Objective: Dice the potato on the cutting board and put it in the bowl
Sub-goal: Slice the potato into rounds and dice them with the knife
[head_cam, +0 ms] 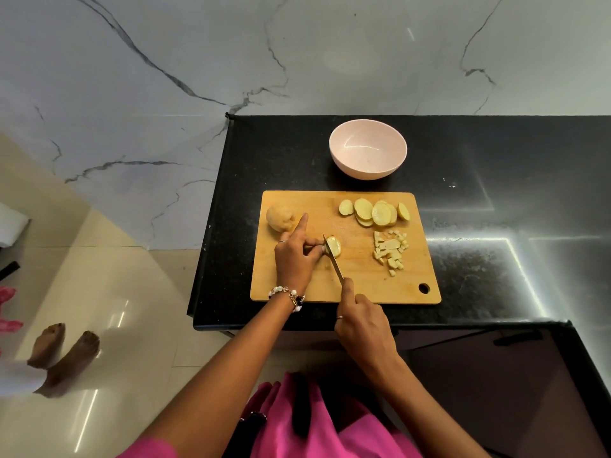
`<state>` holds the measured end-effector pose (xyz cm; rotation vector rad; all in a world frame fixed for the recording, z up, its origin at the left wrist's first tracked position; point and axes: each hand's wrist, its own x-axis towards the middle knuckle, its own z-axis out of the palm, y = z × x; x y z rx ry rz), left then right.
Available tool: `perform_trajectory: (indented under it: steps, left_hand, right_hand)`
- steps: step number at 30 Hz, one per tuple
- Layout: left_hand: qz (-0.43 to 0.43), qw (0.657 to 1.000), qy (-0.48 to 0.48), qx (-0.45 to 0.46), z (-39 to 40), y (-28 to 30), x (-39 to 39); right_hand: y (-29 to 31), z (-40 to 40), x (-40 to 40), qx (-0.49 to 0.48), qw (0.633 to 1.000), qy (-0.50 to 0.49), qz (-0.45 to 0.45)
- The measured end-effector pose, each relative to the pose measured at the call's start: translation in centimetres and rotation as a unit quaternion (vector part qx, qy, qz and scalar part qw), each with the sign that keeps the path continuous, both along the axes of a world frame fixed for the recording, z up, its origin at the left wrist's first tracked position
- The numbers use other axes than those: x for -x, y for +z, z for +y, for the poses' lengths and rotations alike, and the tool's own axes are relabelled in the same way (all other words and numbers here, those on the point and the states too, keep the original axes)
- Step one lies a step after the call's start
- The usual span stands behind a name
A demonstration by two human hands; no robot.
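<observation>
A wooden cutting board (363, 285) lies on the black counter. My left hand (296, 256) pinches a small stack of potato slices (334, 246) near the board's middle, its index finger pointing up. My right hand (362, 320) grips a knife (334, 261) by the handle, and the blade rests across those slices. An uncut potato chunk (279, 218) sits at the board's far left. Round slices (375, 212) lie in a row at the far right, with diced pieces (390, 251) below them. The pale pink bowl (367, 153) stands empty behind the board.
The black counter (512, 226) extends to the right and ends at a near edge just below the board. A marble wall rises behind. Another person's bare feet (64, 350) stand on the tiled floor at the left.
</observation>
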<state>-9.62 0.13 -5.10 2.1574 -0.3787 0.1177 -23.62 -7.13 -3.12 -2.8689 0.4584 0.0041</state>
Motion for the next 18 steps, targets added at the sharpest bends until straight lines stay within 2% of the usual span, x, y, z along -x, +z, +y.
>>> perform_trajectory:
  steps: [5,7,9,12,15,18]
  left_hand:
    - [0.009,1.0,-0.002,0.0,0.0,-0.1,-0.3]
    - [0.014,1.0,-0.001,-0.002,0.0,0.0,-0.3]
    - [0.016,1.0,0.003,-0.012,-0.3,0.2,-0.1]
    - [0.022,0.996,0.02,-0.086,-1.5,0.7,0.9]
    - [0.063,0.98,0.036,-0.184,-3.1,1.4,1.7]
    - [0.068,0.972,0.032,-0.224,-4.1,2.0,1.7]
  right_hand:
    - [1.4,-1.1,1.5,-0.103,0.995,0.004,-0.019]
    - [2.5,-1.7,1.8,-0.151,0.987,-0.004,-0.063]
    - [3.2,-2.3,1.7,-0.16,0.982,-0.017,-0.094]
    - [3.0,-3.7,0.7,-0.164,0.978,-0.043,-0.121]
    - [2.8,-4.4,0.0,-0.164,0.976,-0.061,-0.129]
    - [2.7,-4.6,-0.3,-0.163,0.975,-0.073,-0.13]
